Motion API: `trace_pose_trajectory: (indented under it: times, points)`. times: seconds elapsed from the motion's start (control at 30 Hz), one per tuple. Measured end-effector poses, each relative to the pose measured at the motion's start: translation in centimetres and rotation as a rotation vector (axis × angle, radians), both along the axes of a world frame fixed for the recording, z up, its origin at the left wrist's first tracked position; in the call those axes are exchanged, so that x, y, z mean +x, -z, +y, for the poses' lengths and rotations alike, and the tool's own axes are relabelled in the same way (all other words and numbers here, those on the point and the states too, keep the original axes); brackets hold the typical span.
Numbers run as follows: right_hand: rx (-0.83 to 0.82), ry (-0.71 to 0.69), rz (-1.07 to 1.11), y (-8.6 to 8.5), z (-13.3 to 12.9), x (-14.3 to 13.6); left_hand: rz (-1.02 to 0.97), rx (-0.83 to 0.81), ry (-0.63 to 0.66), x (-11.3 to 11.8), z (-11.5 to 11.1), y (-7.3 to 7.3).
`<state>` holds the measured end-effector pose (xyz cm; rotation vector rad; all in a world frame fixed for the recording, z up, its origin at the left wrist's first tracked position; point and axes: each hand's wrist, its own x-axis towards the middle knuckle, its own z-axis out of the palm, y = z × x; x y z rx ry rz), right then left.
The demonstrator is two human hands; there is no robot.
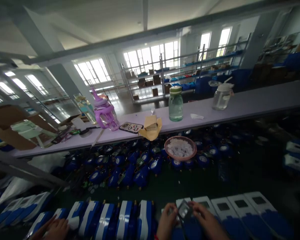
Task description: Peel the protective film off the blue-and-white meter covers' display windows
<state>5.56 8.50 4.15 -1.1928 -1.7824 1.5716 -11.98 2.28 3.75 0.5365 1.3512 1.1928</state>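
Observation:
My left hand (168, 218) and my right hand (206, 216) are at the bottom, right of centre. Between their fingertips they pinch a small dark rectangular piece with a shiny, window-like face (183, 210). A red band shows at my left wrist. Beneath and beside my hands, a row of white-and-blue plastic housings (242, 206) lies on the dark green bench, each with a dark window. More such housings (125, 216) stand on edge to the left of my hands.
Another person's hands (57, 228) work at the lower left, near a housing. Blue round meter units (140, 176) crowd the middle of the bench. A pink bowl (168, 155) holds small whitish pieces. On the shelf (205, 125) stand bottles, a phone (131, 127) and brown paper (150, 133).

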Motion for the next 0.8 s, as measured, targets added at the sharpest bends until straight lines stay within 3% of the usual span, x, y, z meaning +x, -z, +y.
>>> trace_pose_trajectory:
  times: [0.1,0.2,0.3,0.37,0.43,0.57,0.7,0.8]
  points:
    - [0.025,0.063,-0.153,2.8,-0.1,5.9,0.177,0.02,-0.049,-0.8,-0.5,1.8]
    - [0.0,-0.106,-0.516,5.7,-0.7,12.6,0.385,0.014,-0.04,-2.3,-0.5,3.8]
    - [0.037,-0.222,-0.695,7.4,-1.3,15.1,0.439,-0.022,0.084,-2.7,-0.1,5.5]
    - [0.061,-0.183,-0.546,7.8,-1.3,13.2,0.441,-0.032,0.175,-2.1,0.4,6.1]
    - [0.017,-0.102,-0.322,7.8,-0.9,9.6,0.455,-0.013,0.231,-1.1,0.9,6.4]
    - [-0.152,-0.021,-0.048,7.5,0.5,3.2,0.467,-0.014,0.242,0.0,2.0,6.7]
    - [-0.239,-0.054,-0.009,7.8,1.7,1.8,0.552,-0.011,0.232,-0.5,2.6,7.0]
    - [-0.276,-0.018,-0.02,8.9,3.0,2.0,0.873,0.134,0.221,-1.2,2.6,7.6]
